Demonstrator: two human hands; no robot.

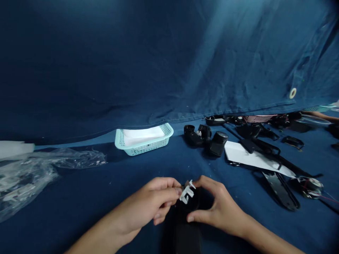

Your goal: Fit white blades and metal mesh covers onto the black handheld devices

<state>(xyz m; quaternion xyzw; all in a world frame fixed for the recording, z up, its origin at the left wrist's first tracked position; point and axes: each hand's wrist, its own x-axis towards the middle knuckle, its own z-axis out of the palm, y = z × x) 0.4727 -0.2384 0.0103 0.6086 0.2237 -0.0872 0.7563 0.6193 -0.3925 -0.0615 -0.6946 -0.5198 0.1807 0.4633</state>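
My left hand [156, 203] and my right hand [215, 208] meet low in the middle of the view over a black part [186, 225] that lies on the blue cloth. The left fingers pinch a small white plastic clip [186, 193] at the top of that black part. The right hand curls round the black part's upper right side, thumb below and fingers above. Both hands are closed.
A pale green mesh basket [144, 139] with white sheets stands behind the hands. Black cylindrical parts [209, 138], a white sheet [251, 157] and black strips [280, 188] lie at the right. Crumpled clear plastic [34, 173] lies left. A blue cloth curtain [159, 60] hangs behind. Another person's arm [320, 115] shows far right.
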